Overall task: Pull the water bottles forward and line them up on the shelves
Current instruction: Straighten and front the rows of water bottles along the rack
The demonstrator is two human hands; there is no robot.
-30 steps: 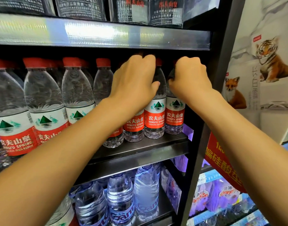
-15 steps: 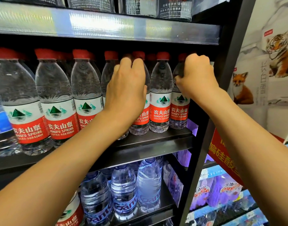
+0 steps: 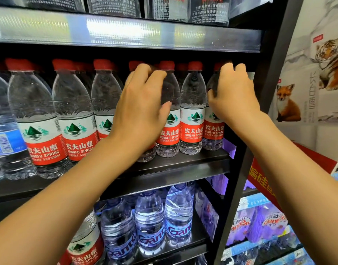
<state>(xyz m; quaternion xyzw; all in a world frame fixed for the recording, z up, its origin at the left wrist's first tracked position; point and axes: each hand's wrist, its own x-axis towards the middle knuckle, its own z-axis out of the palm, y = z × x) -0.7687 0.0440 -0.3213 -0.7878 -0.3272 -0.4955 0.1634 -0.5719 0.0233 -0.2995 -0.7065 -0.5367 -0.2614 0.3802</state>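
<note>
Gripping a red-capped bottle [image 3: 145, 150] on the middle shelf [image 3: 183, 167], the left hand [image 3: 141, 109] curls over its shoulder; the right hand [image 3: 233, 94] clasps the end bottle [image 3: 213, 131] at the shelf's right edge.

The red-capped water bottles [image 3: 42, 119] on the middle shelf carry white-and-red labels reading "农夫山泉", "NONGFU SPRING" and "550ml" beneath a green mountain logo. One more bottle with the same label [image 3: 84, 253] stands on the lower shelf. The blue-tinted bottles [image 3: 150, 224] beside it show "Ganten" in partly hidden lettering. The purple packs [image 3: 267, 224] at lower right repeat the Ganten logo. The red sign [image 3: 260, 180] bears yellow characters "偏硅", the rest cut off. The tiger-and-fox poster [image 3: 309, 96] shows "长白雪" vertically. The dark upper packs [image 3: 206, 10] carry small white print, partly "长白山"
</note>
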